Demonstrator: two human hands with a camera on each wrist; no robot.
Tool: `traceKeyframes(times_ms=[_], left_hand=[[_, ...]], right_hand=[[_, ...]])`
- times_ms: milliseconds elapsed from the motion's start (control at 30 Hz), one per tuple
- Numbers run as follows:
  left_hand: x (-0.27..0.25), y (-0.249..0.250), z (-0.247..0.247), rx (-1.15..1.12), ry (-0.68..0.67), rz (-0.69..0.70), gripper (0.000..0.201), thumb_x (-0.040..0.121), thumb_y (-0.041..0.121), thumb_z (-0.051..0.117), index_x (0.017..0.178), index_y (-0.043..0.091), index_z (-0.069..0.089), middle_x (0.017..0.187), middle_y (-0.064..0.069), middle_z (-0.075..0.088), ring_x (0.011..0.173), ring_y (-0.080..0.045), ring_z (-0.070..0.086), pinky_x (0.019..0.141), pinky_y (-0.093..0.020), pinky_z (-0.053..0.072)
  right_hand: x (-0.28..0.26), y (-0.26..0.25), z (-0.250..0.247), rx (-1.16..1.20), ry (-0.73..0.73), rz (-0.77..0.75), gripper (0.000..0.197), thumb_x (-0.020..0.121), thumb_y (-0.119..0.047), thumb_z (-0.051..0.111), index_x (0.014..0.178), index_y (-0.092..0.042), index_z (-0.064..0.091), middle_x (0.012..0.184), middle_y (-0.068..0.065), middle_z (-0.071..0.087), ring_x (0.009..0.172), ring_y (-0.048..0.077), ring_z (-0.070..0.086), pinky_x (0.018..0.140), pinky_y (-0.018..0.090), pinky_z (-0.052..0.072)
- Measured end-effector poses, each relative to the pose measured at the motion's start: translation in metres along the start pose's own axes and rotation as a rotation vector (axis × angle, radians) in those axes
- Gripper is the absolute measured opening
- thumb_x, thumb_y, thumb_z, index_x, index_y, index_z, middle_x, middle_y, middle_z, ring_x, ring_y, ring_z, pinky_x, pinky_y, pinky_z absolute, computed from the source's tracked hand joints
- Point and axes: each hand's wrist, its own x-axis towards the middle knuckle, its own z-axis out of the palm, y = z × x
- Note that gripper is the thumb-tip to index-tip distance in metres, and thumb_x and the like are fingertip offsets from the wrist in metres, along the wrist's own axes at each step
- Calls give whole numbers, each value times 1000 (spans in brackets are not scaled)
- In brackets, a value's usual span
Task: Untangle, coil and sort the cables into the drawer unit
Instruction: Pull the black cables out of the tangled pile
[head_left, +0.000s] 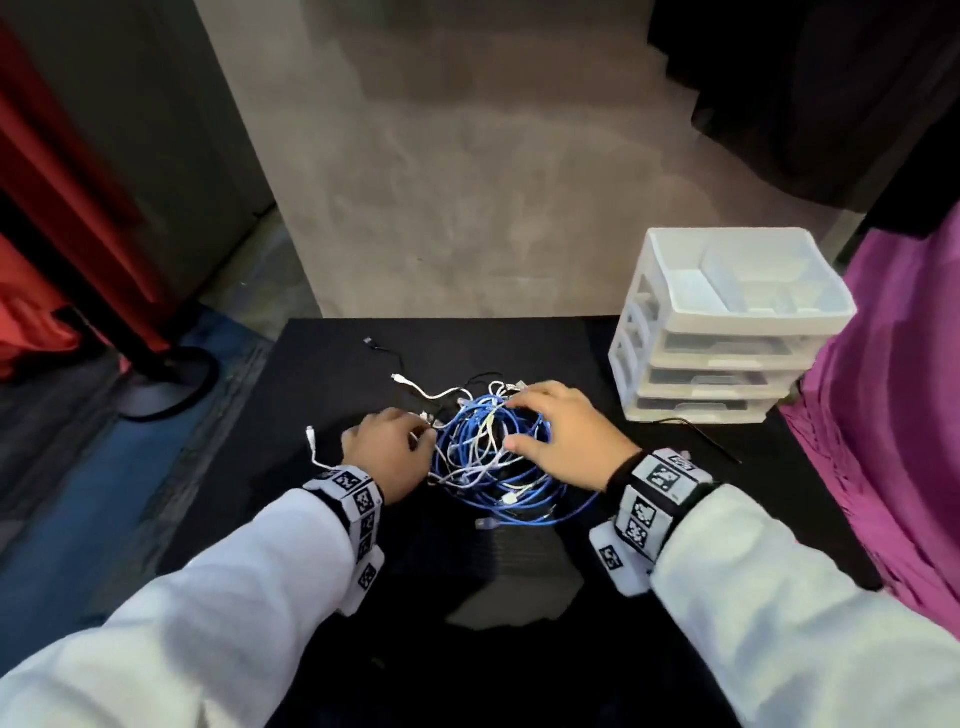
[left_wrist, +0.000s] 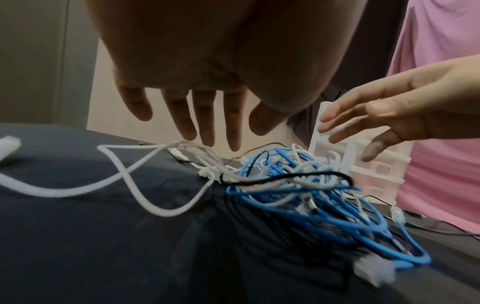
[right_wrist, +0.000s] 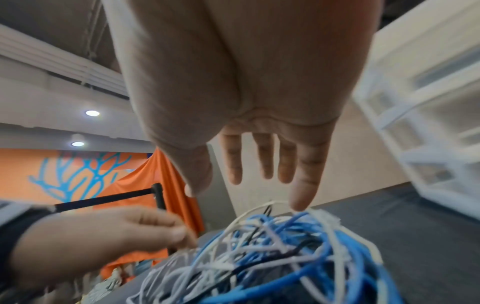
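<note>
A tangle of blue, white and black cables (head_left: 488, 452) lies in the middle of the black-covered table (head_left: 545, 348). My left hand (head_left: 410, 431) is at its left edge; in the left wrist view its fingers (left_wrist: 207, 131) hang straight and apart, tips just over white strands (left_wrist: 145, 160), holding nothing. My right hand (head_left: 519, 421) hovers spread over the top of the blue cable (head_left: 524, 486), and its little finger (right_wrist: 303, 195) touches a white loop. The white drawer unit (head_left: 722, 332) stands at the back right with its three drawers pushed in and an open tray on top.
A loose white cable end (head_left: 311, 441) trails left of the pile and a black one (head_left: 387, 351) runs toward the far edge. Another black cable (head_left: 701, 431) lies before the drawers. Magenta cloth (head_left: 893, 389) hangs at the right. A black stand base (head_left: 166, 379) sits on the floor left.
</note>
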Motion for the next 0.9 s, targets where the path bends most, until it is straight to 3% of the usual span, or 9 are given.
traceKeyframes(times_ms=[200, 267, 333, 433, 500, 567, 667, 800, 900], left_hand=[[29, 13, -12, -175, -43, 38, 32, 88, 53, 46, 96, 34, 70, 102, 8, 69, 101, -21, 65, 95, -43, 51], [30, 20, -6, -252, -45, 62, 27, 89, 49, 49, 98, 34, 69, 102, 8, 67, 100, -18, 64, 95, -42, 52], [31, 25, -2, -339, 2, 96, 25, 93, 40, 56, 114, 33, 69, 110, 5, 65, 106, -17, 63, 98, -42, 51], [39, 30, -4, -465, 79, 161, 54, 91, 36, 61, 144, 32, 49, 128, 2, 58, 120, -16, 57, 106, -40, 47], [47, 28, -10, -471, 40, 150, 71, 88, 40, 63, 152, 39, 30, 138, 3, 53, 126, -15, 52, 110, -38, 42], [54, 27, -15, -474, -8, 117, 61, 87, 45, 61, 143, 41, 39, 125, 7, 63, 113, -14, 60, 106, -39, 47], [59, 24, -21, -489, -45, 76, 16, 98, 38, 56, 101, 27, 68, 88, 7, 73, 77, -11, 65, 88, -39, 55], [61, 10, -37, -594, 9, 4, 40, 95, 58, 51, 90, 25, 73, 83, 6, 75, 78, -10, 68, 86, -35, 54], [56, 7, -60, -504, 15, 125, 39, 89, 66, 59, 92, 30, 74, 85, 10, 73, 84, -6, 67, 83, -26, 52]], right_hand=[[54, -24, 24, 94, 97, 249, 45, 95, -51, 67, 135, -31, 65, 154, 9, 44, 147, 28, 23, 119, 32, 26], [63, -22, 26, 187, 30, 357, 44, 86, -60, 71, 124, -37, 71, 136, 10, 54, 144, 24, 31, 120, 34, 35], [69, -13, 29, 247, 92, 361, 40, 67, -68, 73, 97, -42, 76, 112, -3, 67, 127, 16, 53, 112, 42, 46], [69, -23, 16, 455, 219, 186, 4, 83, -29, 79, 80, -28, 76, 80, -11, 71, 81, 8, 64, 93, 36, 51], [60, -47, -9, 568, 267, 38, 21, 92, -1, 71, 95, -21, 74, 80, -3, 67, 73, 7, 59, 83, 29, 49], [49, -74, -38, 660, 271, -124, 33, 93, 4, 69, 116, -19, 69, 82, 9, 66, 77, 15, 63, 83, 28, 51], [34, -106, -85, 711, 365, -276, 31, 95, 4, 69, 121, -13, 68, 83, 17, 67, 78, 19, 65, 81, 27, 52], [17, -115, -134, 730, 510, -360, 22, 95, 6, 66, 115, -3, 69, 91, 20, 68, 75, 15, 65, 73, 19, 53], [10, -101, -145, 728, 613, -291, 18, 96, 4, 66, 111, -5, 69, 93, 18, 69, 70, 6, 64, 63, 13, 48]])
